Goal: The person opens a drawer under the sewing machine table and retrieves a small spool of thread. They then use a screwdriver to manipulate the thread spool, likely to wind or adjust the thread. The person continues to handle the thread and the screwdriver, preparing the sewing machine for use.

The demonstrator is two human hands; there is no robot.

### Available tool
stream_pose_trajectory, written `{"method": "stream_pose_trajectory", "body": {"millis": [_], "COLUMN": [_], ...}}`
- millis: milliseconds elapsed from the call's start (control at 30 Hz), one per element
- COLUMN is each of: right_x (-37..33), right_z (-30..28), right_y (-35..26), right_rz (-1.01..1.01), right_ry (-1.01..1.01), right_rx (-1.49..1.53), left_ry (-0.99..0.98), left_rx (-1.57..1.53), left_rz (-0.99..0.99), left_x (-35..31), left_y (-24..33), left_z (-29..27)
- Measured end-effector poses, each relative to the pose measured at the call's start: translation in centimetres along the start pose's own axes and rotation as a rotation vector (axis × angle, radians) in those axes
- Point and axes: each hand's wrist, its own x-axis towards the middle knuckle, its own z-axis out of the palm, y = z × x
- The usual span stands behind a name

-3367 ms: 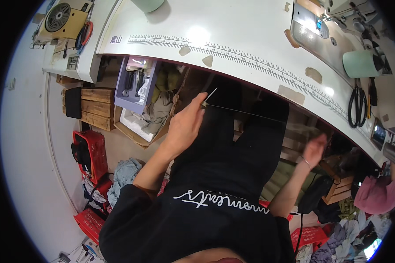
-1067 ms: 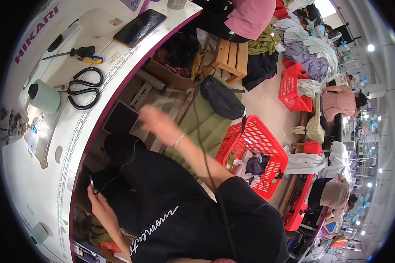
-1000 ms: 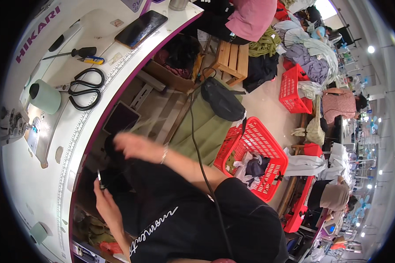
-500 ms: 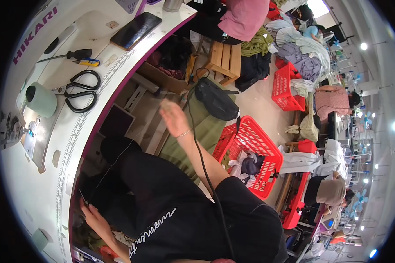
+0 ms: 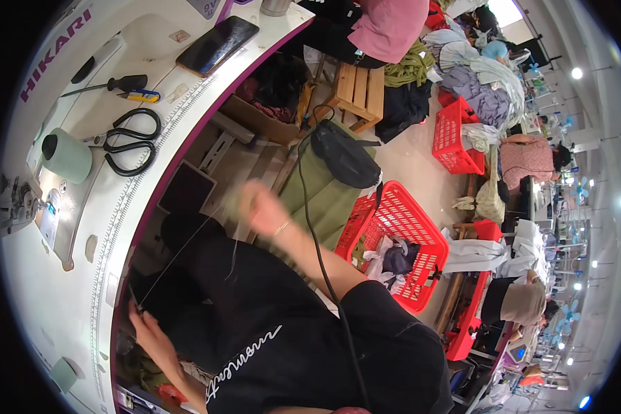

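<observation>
My left hand [image 5: 152, 336] is at the table's edge at lower left, fingers closed round a slim pointed metal tool [image 5: 135, 301] too small to name. From there a pale thread [image 5: 174, 262] runs up taut across my dark trousers toward my right hand [image 5: 261, 209]. That hand is raised over my lap, smeared by motion, its fingers seemingly curled on the thread. A loose thread end dangles below it. On the white sewing table [image 5: 96, 276] lie black-handled scissors [image 5: 132, 141], a pale green thread cone [image 5: 69, 157], a screwdriver [image 5: 124, 84] and a yellow-and-blue cutter [image 5: 141, 96].
A phone [image 5: 217, 45] lies on the table near the sewing machine [image 5: 21, 200]. A dark cable [image 5: 317, 248] crosses my right arm. Beside me are a red basket [image 5: 421, 241] with cloth, a black bag [image 5: 341, 155] on green fabric [image 5: 317, 207] and a wooden stool [image 5: 359, 90]. Other people sit farther off.
My right hand has come down toward my lap and blurs with motion. The thread between my hands has straightened, and a loose end now shows below the right hand. My left hand has barely moved.
</observation>
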Motion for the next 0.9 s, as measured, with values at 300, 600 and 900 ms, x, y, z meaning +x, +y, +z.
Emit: {"method": "stream_pose_trajectory", "body": {"millis": [300,600,900], "right_x": [-0.3,-4.9,-2.1], "right_z": [3.6,7.3,0.2], "right_y": [2.9,6.4,-2.0], "right_rz": [-0.035,0.312,-0.140], "right_ry": [-0.395,-0.491,0.093], "right_rx": [-0.800,-0.850,-0.581], "left_ry": [-0.113,-0.143,-0.015], "left_rx": [-0.015,0.033,0.091], "left_rz": [0.035,0.061,0.090], "left_x": [-0.3,0.7,1.1], "left_y": [3.2,4.0,0.3], "left_z": [1.8,0.8,0.7]}}
